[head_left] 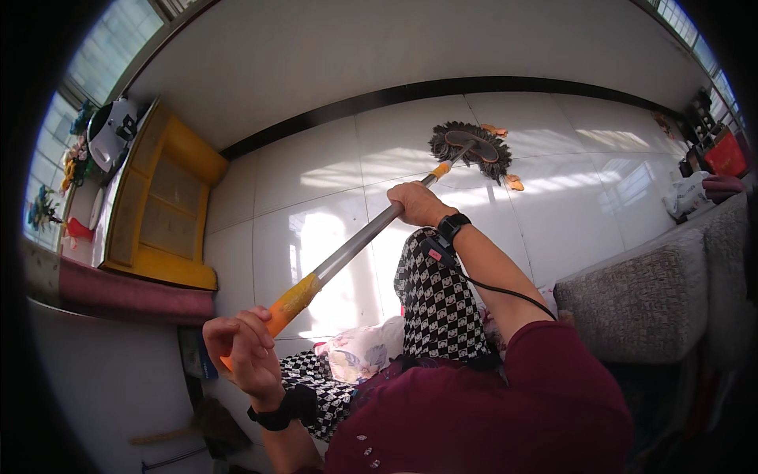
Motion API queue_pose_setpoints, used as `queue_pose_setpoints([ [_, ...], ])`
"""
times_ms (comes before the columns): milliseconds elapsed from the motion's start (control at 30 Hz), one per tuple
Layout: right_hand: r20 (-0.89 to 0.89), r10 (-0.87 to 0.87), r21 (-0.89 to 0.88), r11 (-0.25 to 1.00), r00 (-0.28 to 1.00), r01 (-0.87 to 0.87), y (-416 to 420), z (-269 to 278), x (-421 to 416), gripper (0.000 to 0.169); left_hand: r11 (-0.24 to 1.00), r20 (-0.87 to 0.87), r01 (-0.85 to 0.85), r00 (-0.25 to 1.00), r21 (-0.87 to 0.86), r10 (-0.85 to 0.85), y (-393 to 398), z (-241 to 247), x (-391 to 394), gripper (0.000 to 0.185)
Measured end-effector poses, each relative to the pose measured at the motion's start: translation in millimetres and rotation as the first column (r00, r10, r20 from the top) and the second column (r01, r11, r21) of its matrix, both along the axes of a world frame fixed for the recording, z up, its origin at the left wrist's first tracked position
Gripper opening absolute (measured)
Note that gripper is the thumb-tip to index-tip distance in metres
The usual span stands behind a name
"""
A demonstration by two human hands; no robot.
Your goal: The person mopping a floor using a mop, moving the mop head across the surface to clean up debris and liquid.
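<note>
A mop with a metal pole runs diagonally from lower left to upper right. My left hand is around the orange end of its grip, with some fingers lifted. Farther up the pole, my right hand is closed on the metal part below a small yellow collar. The grey shaggy mop head rests on the shiny white tile floor near the far wall. Small orange scraps lie beside the mop head, touching or close to its strands.
A yellow cabinet stands at the left, with a white appliance and artificial flowers on top. A grey upholstered sofa is at the right, with a plastic bag beyond it. A dark baseboard edges the far wall. A broom lies lower left.
</note>
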State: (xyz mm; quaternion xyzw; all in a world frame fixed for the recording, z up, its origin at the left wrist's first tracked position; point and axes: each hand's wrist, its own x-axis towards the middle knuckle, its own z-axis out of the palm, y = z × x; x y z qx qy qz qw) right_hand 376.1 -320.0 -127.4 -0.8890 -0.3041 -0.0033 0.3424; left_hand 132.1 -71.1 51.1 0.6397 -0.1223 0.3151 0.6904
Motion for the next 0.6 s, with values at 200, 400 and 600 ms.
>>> queue_pose_setpoints([
  [200,-0.043,0.176,-0.035,0.984,0.983,-0.177,35,36,-36,0.010,0.999,0.165,-0.032,0.986,-0.002,0.032,18,40,-43,0.014],
  [400,-0.007,0.367,0.084,0.927,0.930,-0.365,93,83,-86,0.011,0.939,0.401,-0.342,0.858,-0.024,0.322,109,103,-85,0.035],
  [600,-0.022,0.352,0.096,0.932,0.936,-0.348,68,107,-103,0.011,0.944,0.402,-0.288,0.892,0.158,0.205,140,145,-65,0.036],
])
